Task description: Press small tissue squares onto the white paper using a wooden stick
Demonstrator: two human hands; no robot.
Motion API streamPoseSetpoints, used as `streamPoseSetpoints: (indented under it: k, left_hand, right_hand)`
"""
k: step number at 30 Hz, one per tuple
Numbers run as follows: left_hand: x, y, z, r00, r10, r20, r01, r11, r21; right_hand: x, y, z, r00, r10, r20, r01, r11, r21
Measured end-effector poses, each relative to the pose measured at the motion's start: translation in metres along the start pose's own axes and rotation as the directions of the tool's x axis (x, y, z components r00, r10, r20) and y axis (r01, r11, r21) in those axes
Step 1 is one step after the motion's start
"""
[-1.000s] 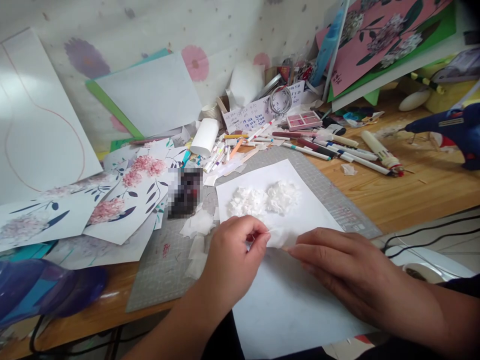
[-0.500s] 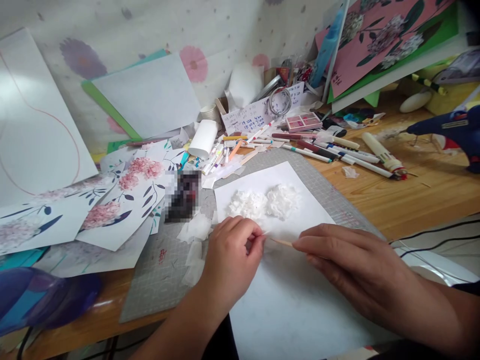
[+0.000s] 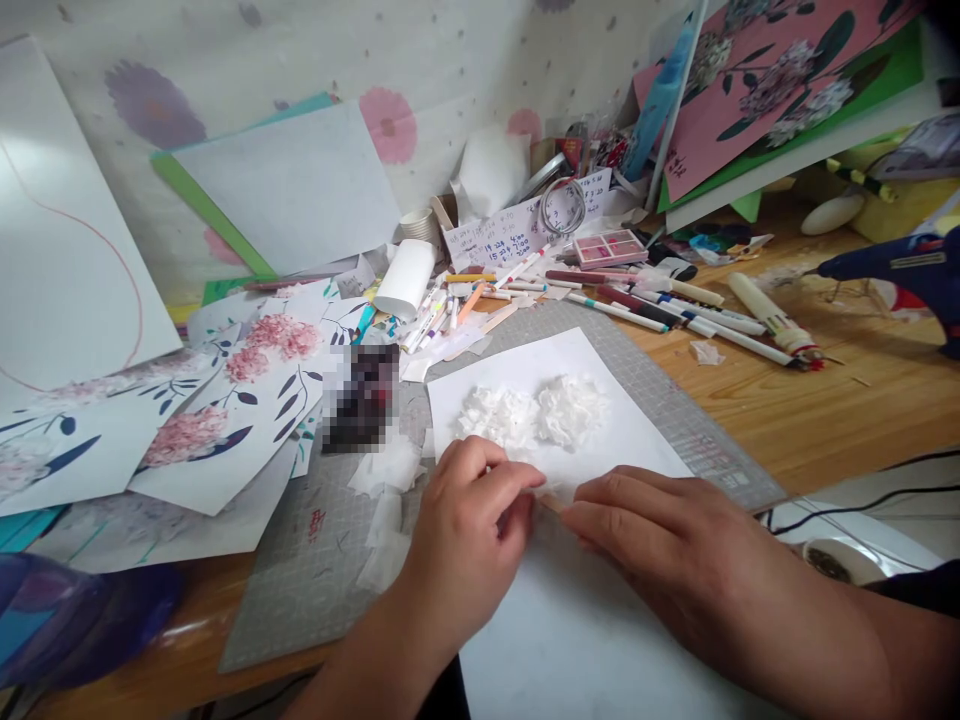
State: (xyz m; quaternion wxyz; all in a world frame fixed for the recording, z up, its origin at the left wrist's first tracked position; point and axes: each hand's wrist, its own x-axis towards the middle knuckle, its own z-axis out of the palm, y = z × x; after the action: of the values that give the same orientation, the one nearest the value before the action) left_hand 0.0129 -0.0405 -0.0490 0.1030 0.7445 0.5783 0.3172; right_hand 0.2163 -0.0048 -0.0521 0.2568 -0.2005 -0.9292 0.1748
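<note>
Two fluffy clusters of crumpled white tissue (image 3: 571, 408) rest side by side on a white sheet of paper (image 3: 637, 440). Just in front of them, my left hand (image 3: 480, 530) is closed, thumb and forefinger near each other at a small whitish piece too hidden to make out. My right hand (image 3: 675, 550) pinches a thin wooden stick (image 3: 553, 503), whose tip points toward my left fingertips. Loose tissue pieces (image 3: 386, 465) lie left of my left hand on the grey cutting mat (image 3: 300, 580).
Painted flower sheets (image 3: 247, 400) overlap at the left. Pens and markers (image 3: 622, 308) lie behind the mat. A blue glue gun (image 3: 892, 265) is at the far right, and a purple object (image 3: 82, 620) at the near left.
My right hand has moved left, bringing the stick up to my left fingers. My left forefinger now reaches further right. The view has shifted slightly.
</note>
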Motion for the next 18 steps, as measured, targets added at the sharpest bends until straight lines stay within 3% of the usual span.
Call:
streamPoseSetpoints:
  k: [4,10,18]
  left_hand:
    - [0.000,0.001,-0.002,1.000,0.024,-0.004,-0.024,0.999,0.032]
    - [-0.004,0.001,-0.002,1.000,0.030,-0.005,-0.029,0.993,0.111]
    - [-0.006,0.000,-0.004,0.999,0.048,-0.013,-0.046,0.987,0.154]
  right_hand:
    - [-0.001,-0.001,0.000,1.000,-0.010,0.007,0.010,1.000,-0.016]
    - [-0.011,0.005,-0.015,0.987,0.024,-0.156,-0.025,1.000,-0.004]
    - [-0.010,0.008,-0.011,0.986,0.089,-0.139,-0.082,0.995,0.056]
